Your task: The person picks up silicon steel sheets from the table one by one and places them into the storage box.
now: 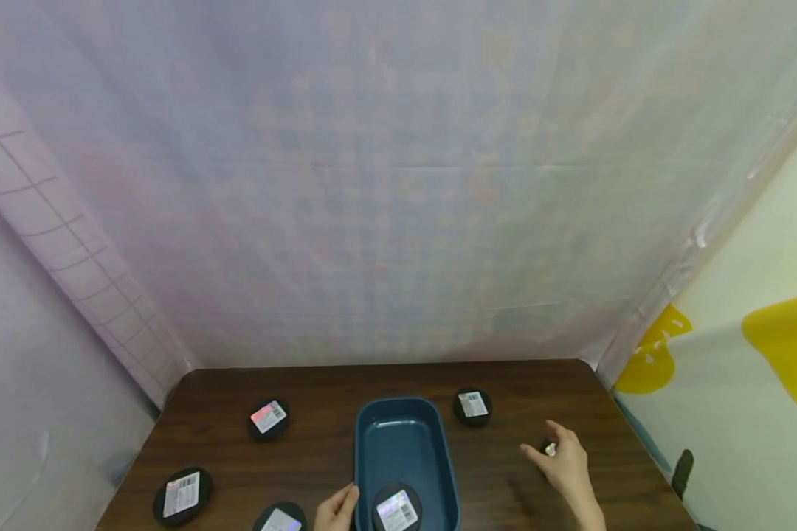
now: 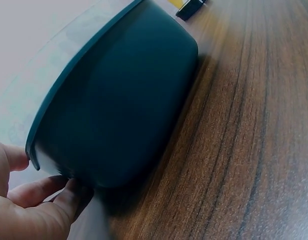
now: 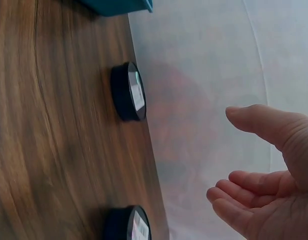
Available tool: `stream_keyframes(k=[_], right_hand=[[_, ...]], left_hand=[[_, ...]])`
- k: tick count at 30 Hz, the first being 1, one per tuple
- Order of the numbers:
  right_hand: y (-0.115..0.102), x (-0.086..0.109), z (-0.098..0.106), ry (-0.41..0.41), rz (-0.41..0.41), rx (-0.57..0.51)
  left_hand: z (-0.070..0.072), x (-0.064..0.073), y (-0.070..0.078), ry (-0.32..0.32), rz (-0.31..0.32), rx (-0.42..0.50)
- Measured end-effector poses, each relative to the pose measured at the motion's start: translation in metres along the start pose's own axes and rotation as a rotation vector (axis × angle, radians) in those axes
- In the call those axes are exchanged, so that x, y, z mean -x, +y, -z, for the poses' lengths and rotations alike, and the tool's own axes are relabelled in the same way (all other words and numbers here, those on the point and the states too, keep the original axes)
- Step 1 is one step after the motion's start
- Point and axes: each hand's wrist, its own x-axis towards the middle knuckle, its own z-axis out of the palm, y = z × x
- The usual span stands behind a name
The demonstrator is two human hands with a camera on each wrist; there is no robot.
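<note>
A deep blue rectangular tray [image 1: 405,446] stands on the table with one round black tin [image 1: 397,509], labelled with a white barcode sticker, lying in its near end. My left hand [image 1: 336,509] grips the tray's left side near the front; the left wrist view shows the thumb at the rim and curled fingers against the outer wall. To the right of the tray, my right hand [image 1: 564,466] hovers with thumb and fingers spread, holding nothing. Beyond its palm another black tin [image 1: 550,447] shows partly, mostly hidden by the hand. In the right wrist view the hand [image 3: 269,175] is apart from the tins.
More black tins with white labels lie on the brown wooden table [image 1: 325,383]: one right of the tray [image 1: 472,407], and several on the left, including a far tin [image 1: 268,420] and a near tin [image 1: 182,497]. A pale curtain [image 1: 398,221] hangs behind the table.
</note>
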Motion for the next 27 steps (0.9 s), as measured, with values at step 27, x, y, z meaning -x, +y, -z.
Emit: stream_keyframes(k=[27], right_hand=[[0.051, -0.013, 0.019, -0.04, -0.163, 0.063]], left_hand=[[-0.001, 0.001, -0.001, -0.035, -0.005, 0.061]])
